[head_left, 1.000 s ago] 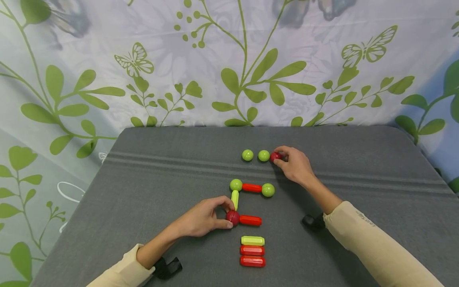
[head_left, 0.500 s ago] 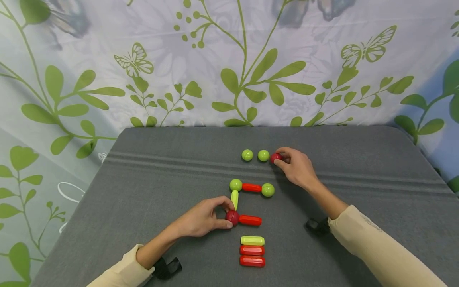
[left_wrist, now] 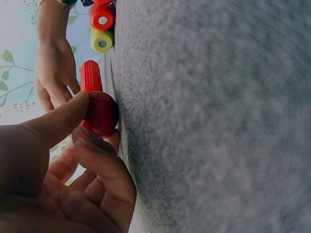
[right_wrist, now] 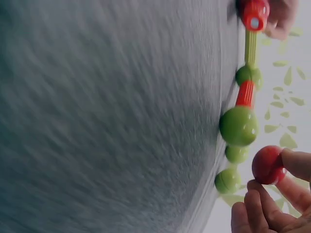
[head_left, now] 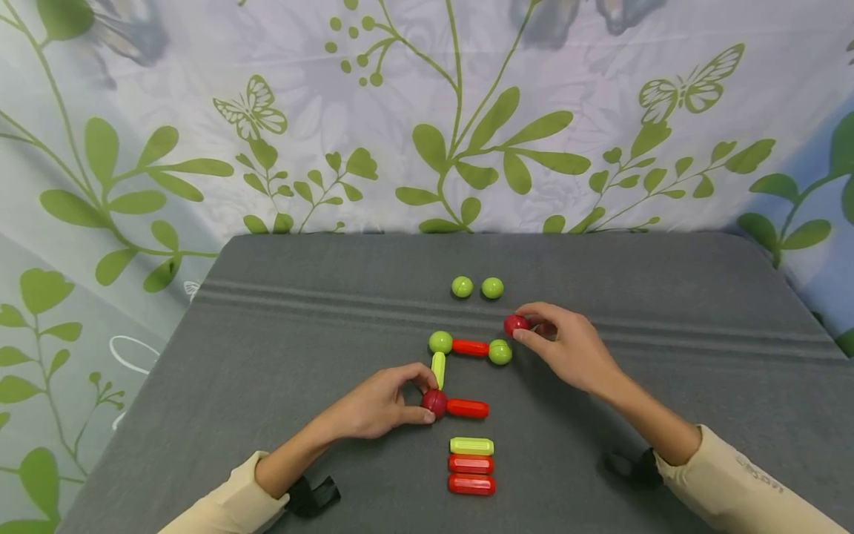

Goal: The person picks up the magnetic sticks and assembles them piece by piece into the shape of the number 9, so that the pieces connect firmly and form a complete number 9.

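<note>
Pinching a glossy red plastic ball (head_left: 515,324) above the grey felt-covered table (head_left: 300,326), the right hand (head_left: 574,348) hovers beside a smooth green ball (head_left: 500,352); the left hand (head_left: 376,406) grips a dark red ball (head_left: 434,403) joined to a rounded red rod (head_left: 468,408).

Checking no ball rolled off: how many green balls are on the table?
4: two loose at the back, and two at the ends of the top red rod. None seem hidden.

The left hand (left_wrist: 58,165) runs off the bottom and left edges of its wrist view, and its fingers hide part of a red ball (left_wrist: 100,114). In the right wrist view the right hand (right_wrist: 272,204) is cut off at the corner. The grey mat (right_wrist: 107,116) looks blurry there.
</note>
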A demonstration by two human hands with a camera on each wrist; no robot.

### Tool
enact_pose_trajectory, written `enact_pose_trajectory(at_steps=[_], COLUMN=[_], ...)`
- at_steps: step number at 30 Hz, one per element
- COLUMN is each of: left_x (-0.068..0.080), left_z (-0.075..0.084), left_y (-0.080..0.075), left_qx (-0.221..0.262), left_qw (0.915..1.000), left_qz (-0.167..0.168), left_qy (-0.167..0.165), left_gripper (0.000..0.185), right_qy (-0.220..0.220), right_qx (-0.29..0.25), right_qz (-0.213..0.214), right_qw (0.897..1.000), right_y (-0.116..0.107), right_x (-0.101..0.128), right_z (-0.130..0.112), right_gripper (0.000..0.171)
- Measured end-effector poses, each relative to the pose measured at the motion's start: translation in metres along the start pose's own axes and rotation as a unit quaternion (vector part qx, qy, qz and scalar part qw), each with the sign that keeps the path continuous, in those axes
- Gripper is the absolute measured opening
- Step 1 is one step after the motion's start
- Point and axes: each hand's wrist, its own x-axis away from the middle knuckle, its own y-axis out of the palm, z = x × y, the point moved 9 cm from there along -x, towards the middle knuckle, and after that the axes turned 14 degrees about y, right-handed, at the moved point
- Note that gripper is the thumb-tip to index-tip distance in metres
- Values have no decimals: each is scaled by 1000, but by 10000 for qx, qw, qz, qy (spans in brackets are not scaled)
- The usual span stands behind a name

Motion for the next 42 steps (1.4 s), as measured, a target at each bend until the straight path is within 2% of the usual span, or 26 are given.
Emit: enact_pose_trajectory(at_steps=[8,18,27,37,42], left_x=[-1,1,1,0,0], left_z=[-1,-1,-1,-1,0], left_y=[0,0,0,0,-1], left_qx=[21,-49,-70,-58,-19], left_qw=[10000,10000,10000,10000,10000], left_qz=[-11,-12,-7,3,20], left_qy=[-4,7,-4,39,87], left_gripper=[28,28,28,28,28], right_qy=[37,-300,-331,-506,-438], right_qx=[0,-99,17,381,262], right_qz=[-304,-884,-1142,-1049,-1241], right_qw=[9995,9956,9929,9925,9910], right_y=[9,30,42,45,48], right_x=[27,51,58,62,64], right_z=[0,-11,-14,-16,-16], right_gripper=[24,22,21,21,20])
